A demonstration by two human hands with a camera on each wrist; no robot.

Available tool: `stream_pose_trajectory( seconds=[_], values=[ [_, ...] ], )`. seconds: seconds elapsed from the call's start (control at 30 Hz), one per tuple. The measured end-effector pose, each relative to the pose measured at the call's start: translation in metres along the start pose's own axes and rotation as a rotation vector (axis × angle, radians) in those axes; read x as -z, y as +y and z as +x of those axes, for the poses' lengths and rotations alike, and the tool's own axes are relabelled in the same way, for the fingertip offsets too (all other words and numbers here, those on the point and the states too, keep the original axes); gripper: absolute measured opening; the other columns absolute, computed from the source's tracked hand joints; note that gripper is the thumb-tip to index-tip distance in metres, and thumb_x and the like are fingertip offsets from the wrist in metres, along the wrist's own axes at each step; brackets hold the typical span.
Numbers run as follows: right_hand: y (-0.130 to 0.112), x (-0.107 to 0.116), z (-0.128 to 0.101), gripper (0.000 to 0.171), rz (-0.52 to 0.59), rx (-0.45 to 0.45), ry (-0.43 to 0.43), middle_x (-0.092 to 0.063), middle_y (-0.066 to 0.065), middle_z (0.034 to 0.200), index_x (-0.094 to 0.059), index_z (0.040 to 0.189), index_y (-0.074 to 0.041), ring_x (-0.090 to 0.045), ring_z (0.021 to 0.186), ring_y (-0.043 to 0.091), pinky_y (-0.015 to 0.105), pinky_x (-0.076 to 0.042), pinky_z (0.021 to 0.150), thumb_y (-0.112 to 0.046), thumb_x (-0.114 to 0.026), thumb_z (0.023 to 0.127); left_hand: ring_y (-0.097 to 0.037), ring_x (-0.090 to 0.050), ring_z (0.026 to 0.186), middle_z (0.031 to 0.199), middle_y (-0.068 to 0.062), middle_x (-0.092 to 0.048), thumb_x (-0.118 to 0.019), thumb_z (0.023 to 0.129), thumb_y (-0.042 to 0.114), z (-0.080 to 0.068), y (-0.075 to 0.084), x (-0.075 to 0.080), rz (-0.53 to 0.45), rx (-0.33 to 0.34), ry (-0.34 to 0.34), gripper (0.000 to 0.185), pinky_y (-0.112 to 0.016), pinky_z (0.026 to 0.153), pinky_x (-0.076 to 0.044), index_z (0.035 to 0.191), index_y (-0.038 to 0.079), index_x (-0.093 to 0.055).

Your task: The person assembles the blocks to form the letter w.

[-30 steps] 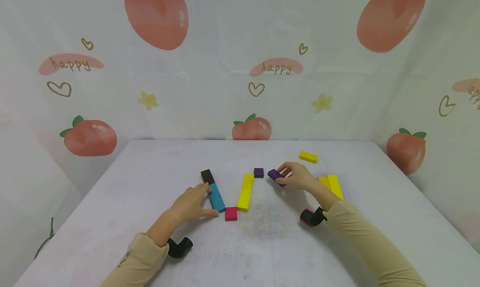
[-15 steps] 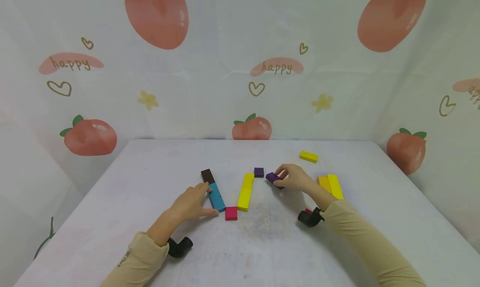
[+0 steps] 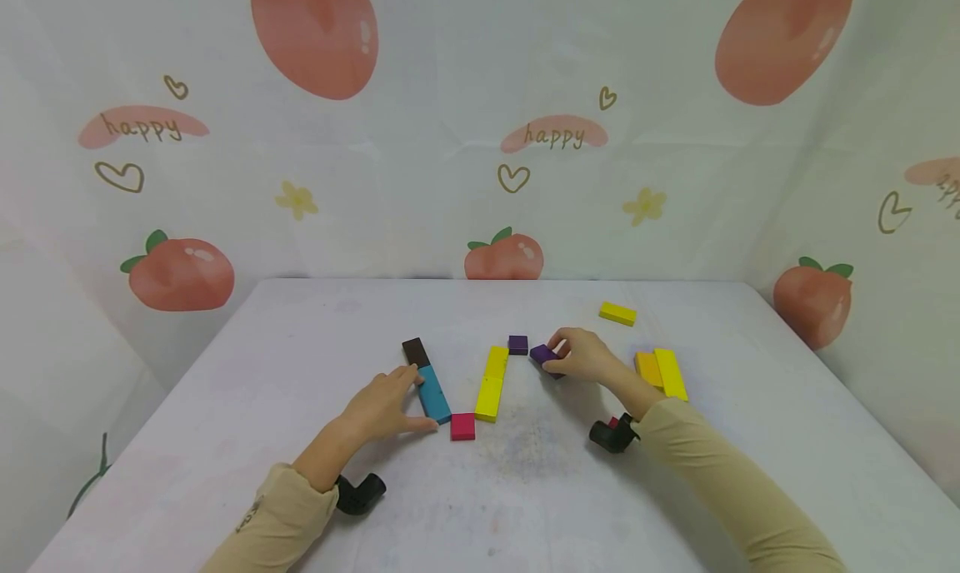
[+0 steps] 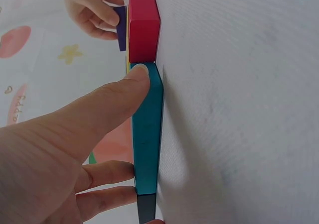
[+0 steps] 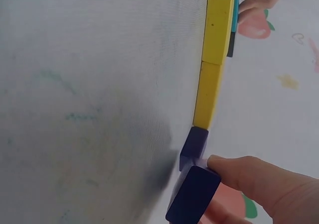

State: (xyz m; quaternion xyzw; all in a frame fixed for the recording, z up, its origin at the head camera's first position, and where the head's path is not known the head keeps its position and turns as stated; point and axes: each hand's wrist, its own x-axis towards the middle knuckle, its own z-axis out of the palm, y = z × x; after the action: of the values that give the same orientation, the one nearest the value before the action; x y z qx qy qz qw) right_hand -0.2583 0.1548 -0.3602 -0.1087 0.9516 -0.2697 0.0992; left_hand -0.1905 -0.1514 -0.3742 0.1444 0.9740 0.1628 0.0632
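On the white cloth-covered counter (image 3: 300, 373), coloured flat wooden blocks lie in short lines before the person. The right hand (image 3: 587, 358) pinches a long purple wooden block (image 3: 543, 356) between thumb and curled fingers; the right wrist view shows the block tilted, its far end raised off the cloth, just beside a small purple square block (image 3: 517, 345) that lies at the far end of the yellow line. That line is made of two long yellow wooden blocks (image 3: 491, 382) laid end to end.

The left hand (image 3: 384, 406) lies with fingers straight and relaxed, thumb tip and two fingertips pressed against the side of a long teal wooden block (image 3: 433, 394). A dark brown block (image 3: 415, 351) touches the teal block's far end, and a small pink-red square block (image 3: 462, 426) sits at its near end, close or touching; the left wrist view suggests contact.

Unplaced stock, well apart from the lines: one yellow block (image 3: 617, 313) near the far right, and an orange block (image 3: 647, 367) lying against another yellow block (image 3: 670, 373) beside the right forearm.

Judgement: two lines are laid and steadied; the purple block is held but not yet set down, and three blocks remain unused. The work appears roughly midway.
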Motion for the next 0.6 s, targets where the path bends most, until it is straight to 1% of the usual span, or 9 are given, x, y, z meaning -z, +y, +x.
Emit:
stream_pose_trajectory(
  seconds=[0.13, 0.3, 0.4, 0.47, 0.6],
  values=[
    [-0.0022, -0.0002, -0.0002, 0.033, -0.014, -0.002, 0.002, -0.066, 0.016, 0.099, -0.060, 0.107, -0.003, -0.058, 0.084, 0.022, 0.033, -0.052, 0.076, -0.021, -0.071, 0.082, -0.038, -0.050, 0.117, 0.140, -0.021, -0.045, -0.076, 0.073, 0.044, 0.0000, -0.0002, -0.0003, 0.000, -0.005, 0.001, 0.071, -0.050, 0.099, -0.045, 0.125, 0.002, -0.052],
    [-0.0025, -0.0019, 0.0025, 0.034, -0.007, -0.011, -0.012, -0.066, 0.016, 0.098, -0.060, 0.107, -0.002, -0.058, 0.084, 0.022, 0.034, -0.051, 0.078, -0.022, -0.071, 0.081, -0.038, -0.050, 0.117, 0.140, -0.020, -0.045, -0.076, 0.073, 0.043, -0.0007, -0.0003, -0.0003, -0.005, -0.012, 0.004, 0.069, -0.050, 0.099, -0.045, 0.124, 0.003, -0.053],
    [-0.0018, -0.0027, 0.0050, 0.036, -0.006, -0.023, -0.025, -0.066, 0.016, 0.098, -0.059, 0.108, -0.003, -0.058, 0.084, 0.022, 0.032, -0.051, 0.076, -0.023, -0.071, 0.081, -0.038, -0.050, 0.116, 0.140, -0.020, -0.045, -0.076, 0.073, 0.043, -0.0010, -0.0001, -0.0001, -0.007, -0.012, 0.006, 0.069, -0.050, 0.098, -0.045, 0.123, 0.003, -0.053],
    [-0.0023, -0.0032, 0.0053, 0.039, -0.017, -0.020, -0.033, -0.065, 0.015, 0.096, -0.058, 0.107, -0.003, -0.057, 0.081, 0.021, 0.029, -0.051, 0.071, -0.026, -0.072, 0.080, -0.037, -0.051, 0.115, 0.139, -0.020, -0.046, -0.077, 0.072, 0.043, -0.0013, 0.0001, -0.0001, -0.008, -0.012, 0.007, 0.069, -0.050, 0.098, -0.046, 0.123, 0.003, -0.053],
    [-0.0036, -0.0056, 0.0074, 0.042, -0.017, -0.055, -0.050, -0.064, 0.015, 0.097, -0.056, 0.109, -0.004, -0.056, 0.080, 0.021, 0.027, -0.051, 0.069, -0.028, -0.072, 0.080, -0.037, -0.051, 0.115, 0.139, -0.020, -0.046, -0.077, 0.072, 0.043, -0.0020, 0.0009, 0.0006, -0.009, -0.010, 0.004, 0.069, -0.050, 0.098, -0.046, 0.123, 0.003, -0.053]
  ],
)
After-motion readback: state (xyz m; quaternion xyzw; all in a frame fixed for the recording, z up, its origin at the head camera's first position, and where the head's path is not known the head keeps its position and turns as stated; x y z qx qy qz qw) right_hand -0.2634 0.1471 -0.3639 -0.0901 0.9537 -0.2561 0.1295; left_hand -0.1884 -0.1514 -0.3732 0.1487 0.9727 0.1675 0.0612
